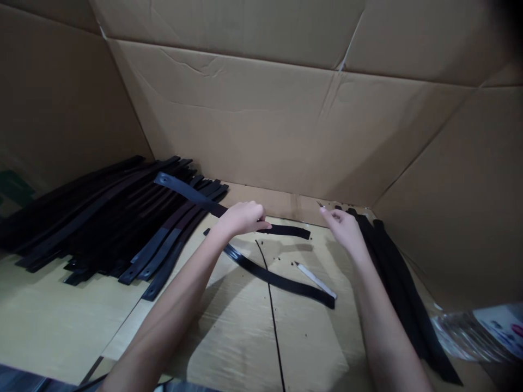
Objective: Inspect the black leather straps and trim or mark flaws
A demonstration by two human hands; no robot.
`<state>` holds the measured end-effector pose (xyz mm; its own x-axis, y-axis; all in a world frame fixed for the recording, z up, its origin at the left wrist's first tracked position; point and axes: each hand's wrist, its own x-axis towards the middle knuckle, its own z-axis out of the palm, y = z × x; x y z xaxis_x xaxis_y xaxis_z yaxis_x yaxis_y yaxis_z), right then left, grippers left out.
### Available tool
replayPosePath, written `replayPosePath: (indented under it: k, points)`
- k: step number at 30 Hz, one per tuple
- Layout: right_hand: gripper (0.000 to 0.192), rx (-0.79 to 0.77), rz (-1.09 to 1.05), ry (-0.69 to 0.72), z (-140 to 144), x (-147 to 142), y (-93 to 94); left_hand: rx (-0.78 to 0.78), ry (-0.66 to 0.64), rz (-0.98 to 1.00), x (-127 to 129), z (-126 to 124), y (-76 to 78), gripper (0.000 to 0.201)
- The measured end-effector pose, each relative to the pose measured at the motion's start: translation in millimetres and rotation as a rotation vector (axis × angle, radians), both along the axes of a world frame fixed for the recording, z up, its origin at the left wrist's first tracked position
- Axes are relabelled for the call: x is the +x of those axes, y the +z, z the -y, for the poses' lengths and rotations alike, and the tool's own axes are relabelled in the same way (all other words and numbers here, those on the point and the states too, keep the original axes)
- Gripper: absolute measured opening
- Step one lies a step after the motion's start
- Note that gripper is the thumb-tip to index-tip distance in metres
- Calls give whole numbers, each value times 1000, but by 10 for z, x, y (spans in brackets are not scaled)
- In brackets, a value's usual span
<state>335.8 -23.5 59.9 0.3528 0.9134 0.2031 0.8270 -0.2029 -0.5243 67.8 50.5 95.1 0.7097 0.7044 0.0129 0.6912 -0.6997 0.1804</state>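
Left hand (244,218) gripped black strap (192,194); right hand (343,226) pinched pointed item (320,204); from afar I judged strap light, bendy, best held mid-length

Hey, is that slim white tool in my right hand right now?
No, the slim white tool lies on the tabletop, well apart from your right hand, which pinches a small, thin, pointed piece.

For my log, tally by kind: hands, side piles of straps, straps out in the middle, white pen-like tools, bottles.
Hands: 2 (left hand, right hand)
Side piles: 2 (left pile, right pile)
Middle straps: 2 (held strap, lying strap)
White pen-like tool: 1
Bottle: 1
Total: 8
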Motion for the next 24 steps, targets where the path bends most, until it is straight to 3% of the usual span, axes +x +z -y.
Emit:
replayPosePath:
  k: [4,9,18,24]
  points:
    - [27,-162,95,-75,-44,212,-333,-11,-15,36,-33,3,27,39]
    - [28,-321,206,-111,64,137,-638,-40,-13,49,-73,-13,63,38]
    - [25,-315,363,-188,381,-4,-806,-55,-48,65,15,123,35,37]
    - [21,-257,360,-165,425,43,-907,-225,-90,85,29,296,-117,37]
